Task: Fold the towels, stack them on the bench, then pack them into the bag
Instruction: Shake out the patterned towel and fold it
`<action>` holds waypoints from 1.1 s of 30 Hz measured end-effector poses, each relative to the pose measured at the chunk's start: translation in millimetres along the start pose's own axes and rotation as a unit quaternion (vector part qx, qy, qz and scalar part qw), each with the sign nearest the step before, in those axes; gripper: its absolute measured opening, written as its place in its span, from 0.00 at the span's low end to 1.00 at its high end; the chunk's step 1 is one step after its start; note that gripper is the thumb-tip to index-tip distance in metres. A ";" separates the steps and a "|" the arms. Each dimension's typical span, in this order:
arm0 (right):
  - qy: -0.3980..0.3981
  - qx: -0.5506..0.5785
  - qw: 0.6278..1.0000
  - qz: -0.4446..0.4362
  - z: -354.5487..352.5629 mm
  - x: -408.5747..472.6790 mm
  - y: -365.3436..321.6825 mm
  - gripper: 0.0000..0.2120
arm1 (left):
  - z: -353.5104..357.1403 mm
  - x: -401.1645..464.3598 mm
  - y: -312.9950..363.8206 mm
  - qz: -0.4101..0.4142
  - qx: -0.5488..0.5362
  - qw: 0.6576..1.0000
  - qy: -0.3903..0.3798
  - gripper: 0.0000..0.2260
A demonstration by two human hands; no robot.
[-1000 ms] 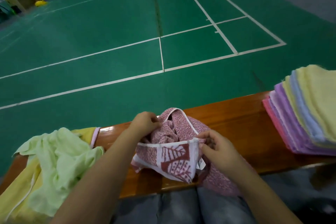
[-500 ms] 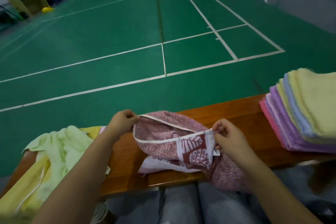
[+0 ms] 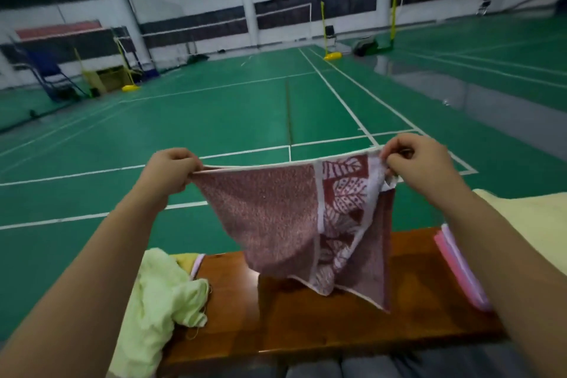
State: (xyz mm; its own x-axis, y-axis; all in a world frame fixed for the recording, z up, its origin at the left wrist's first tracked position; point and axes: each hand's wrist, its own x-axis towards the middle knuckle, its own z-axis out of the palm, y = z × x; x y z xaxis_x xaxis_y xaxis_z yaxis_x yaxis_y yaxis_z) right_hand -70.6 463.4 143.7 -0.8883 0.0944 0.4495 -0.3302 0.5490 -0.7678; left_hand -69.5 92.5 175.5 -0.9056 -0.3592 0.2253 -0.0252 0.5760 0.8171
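A red-and-white towel (image 3: 276, 218) with a leaf pattern hangs stretched in the air above the wooden bench (image 3: 306, 322). My left hand (image 3: 170, 169) pinches its upper left corner and my right hand (image 3: 414, 159) pinches its upper right corner. Its lower edge dangles just above the bench top. A stack of folded towels (image 3: 460, 267), pink and purple at the edge with a pale yellow one on top, sits at the right, partly hidden by my right forearm. A crumpled light-green towel (image 3: 159, 294) lies on the bench's left end over a yellow one.
Beyond the bench spreads a green badminton court floor (image 3: 214, 120) with white lines. Yellow net posts (image 3: 323, 27) and a blue umpire chair (image 3: 52, 77) stand far off by the hall wall. My grey-trousered knees (image 3: 368, 368) touch the bench's near edge.
Both hands have lifted the red towel off the bench and pulled its top edge taut between them. My head has tilted up, showing the far wall.
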 end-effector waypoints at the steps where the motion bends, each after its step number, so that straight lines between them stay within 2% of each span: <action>1: 0.006 -0.001 1.000 -0.016 -4.8 5.3 -8.2 0.11 | -7.4 -1.8 8.0 0.011 0.024 1.000 0.003 0.12; 5: 0.036 0.010 0.997 -0.062 -24.9 20.7 -31.9 0.14 | -34.4 -15.0 33.2 0.095 0.151 0.984 -0.025 0.11; 9: 0.052 0.022 0.995 -0.082 -37.1 28.0 -38.1 0.16 | -55.0 -25.8 33.6 0.213 0.294 0.929 -0.071 0.06; 12: 0.065 0.051 0.992 -0.096 -40.9 28.7 -39.1 0.18 | -61.1 -29.6 29.9 0.293 0.326 0.898 -0.036 0.04; 14: 0.067 0.053 0.991 -0.103 -41.9 29.6 -38.9 0.16 | -59.2 -29.5 30.6 0.300 0.307 0.903 -0.001 0.04; 17: 0.006 0.026 0.995 -0.094 -37.1 31.1 -33.9 0.13 | -50.0 -26.1 26.3 0.251 0.311 0.917 -0.008 0.05; 19: -0.020 0.039 0.995 -0.085 -36.4 30.4 -29.1 0.14 | -44.4 -24.3 21.7 0.247 0.292 0.924 0.018 0.05; 23: -0.003 0.051 0.993 -0.102 -43.8 31.5 -25.3 0.16 | -41.5 -22.1 17.7 0.277 0.237 0.926 0.096 0.03; 27: 0.000 0.023 0.996 -0.082 -35.4 32.8 -22.5 0.17 | -33.1 -18.4 11.0 0.244 0.217 0.945 0.015 0.09; 29: -0.001 0.078 0.995 -0.058 -33.0 31.2 -22.0 0.15 | -29.6 -17.6 6.0 0.241 0.213 0.947 -0.009 0.11; 30: 0.001 0.115 0.992 -0.051 -33.5 30.7 -22.2 0.14 | -29.4 -17.6 4.7 0.241 0.197 0.950 -0.015 0.09; 33: 0.008 0.181 0.982 -0.047 -36.5 31.0 -20.2 0.13 | -33.2 -18.7 1.0 0.180 0.042 0.981 -0.057 0.03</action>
State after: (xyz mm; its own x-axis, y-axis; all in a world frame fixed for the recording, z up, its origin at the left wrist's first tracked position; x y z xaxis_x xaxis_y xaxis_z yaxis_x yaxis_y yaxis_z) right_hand -79.8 485.5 189.8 -0.8443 0.0713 0.5312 -0.5050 0.2257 -0.8331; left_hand -38.5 75.4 189.7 -0.9035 -0.0395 0.4268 0.2747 0.7109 0.6474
